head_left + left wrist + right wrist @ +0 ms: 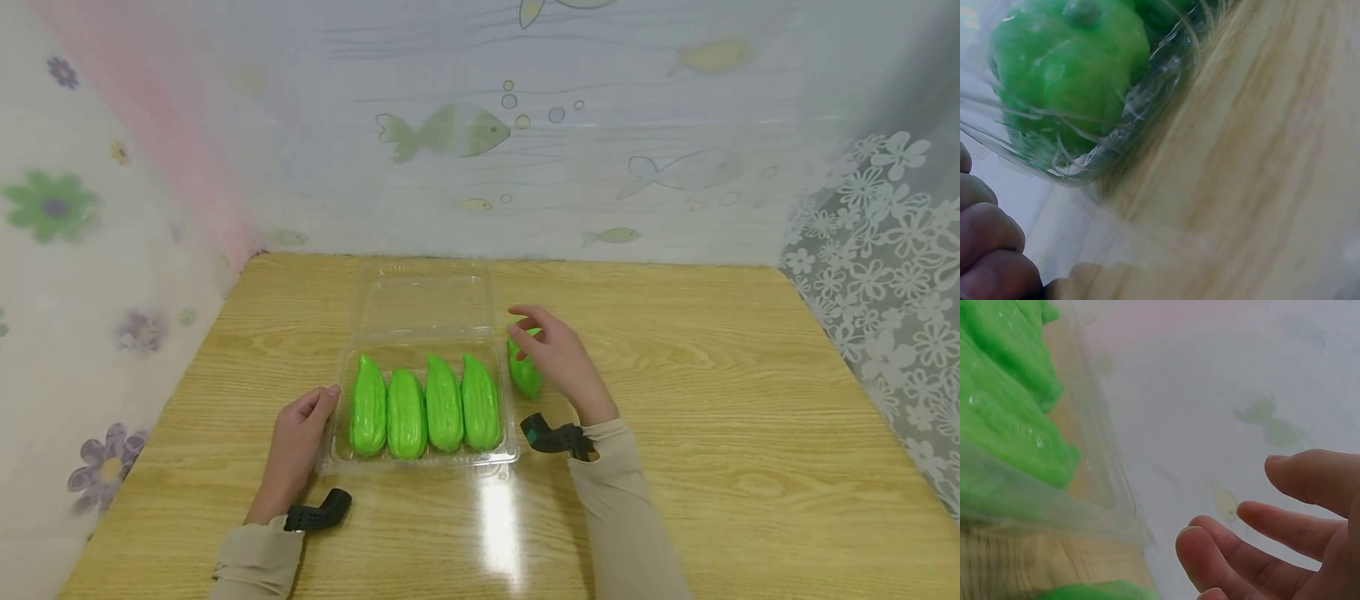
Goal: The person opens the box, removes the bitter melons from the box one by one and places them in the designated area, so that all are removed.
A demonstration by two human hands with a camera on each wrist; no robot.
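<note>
A clear plastic clamshell box point(420, 462) lies on the table with its lid point(427, 304) raised at the back. Side by side inside lie several glossy, ridged green gourds point(406, 414) that look like bitter melons, mostly with the pointed ends away from me. My left hand point(300, 433) holds the box's left rim, fingers curled and thumb at the edge; the left wrist view shows the knuckles beside the box wall. My right hand point(558, 358), fingers loosely bent and spread, hovers over another green gourd point(527, 375) just right of the box and partly hides it.
The wooden table point(750, 417) runs to a back wall covering point(442, 200) with printed fish. A flowered sheet point(105, 350) hangs at the left and a lacy one point(900, 275) at the right. Black wrist cameras point(322, 510) jut out from both wrists.
</note>
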